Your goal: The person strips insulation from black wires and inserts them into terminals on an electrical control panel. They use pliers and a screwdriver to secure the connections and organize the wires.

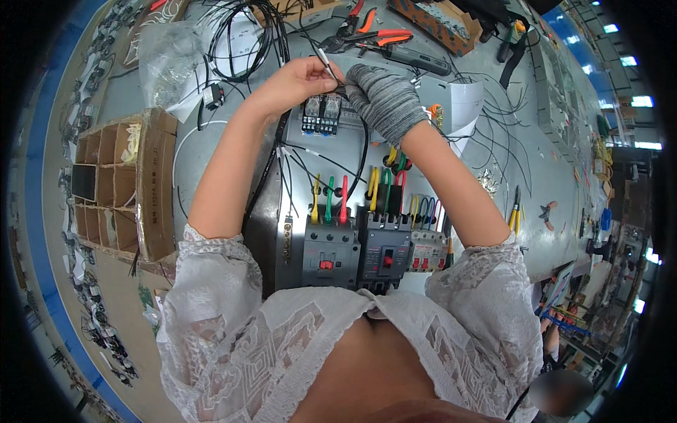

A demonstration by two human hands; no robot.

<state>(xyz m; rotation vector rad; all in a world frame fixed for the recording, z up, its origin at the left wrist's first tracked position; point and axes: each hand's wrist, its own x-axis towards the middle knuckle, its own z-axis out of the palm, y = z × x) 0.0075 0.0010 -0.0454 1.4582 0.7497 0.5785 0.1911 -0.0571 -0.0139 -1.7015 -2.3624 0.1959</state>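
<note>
My bare left hand (300, 86) pinches a thin black wire with a white sleeve (324, 59) on its end. Beside it, my right hand (384, 102) wears a grey knit glove; its fingers are closed, and what they grip is hidden. Just below both hands sit two plug-in relays (321, 115) with clear housings, mounted side by side on a metal plate. Closer to me on that plate are a grey breaker (330, 250), a darker breaker with a red toggle (386, 247) and a row of small breakers (427, 250). Yellow, green and red wires (343, 201) rise from them.
A cardboard box with compartments (156, 187) stands at left. Coiled black cable (243, 42), red-handled pliers (388, 35) and a dark screwdriver-like tool (412, 59) lie at the back. Loose black wires (504, 106) spread at right, near yellow-handled pliers (516, 211).
</note>
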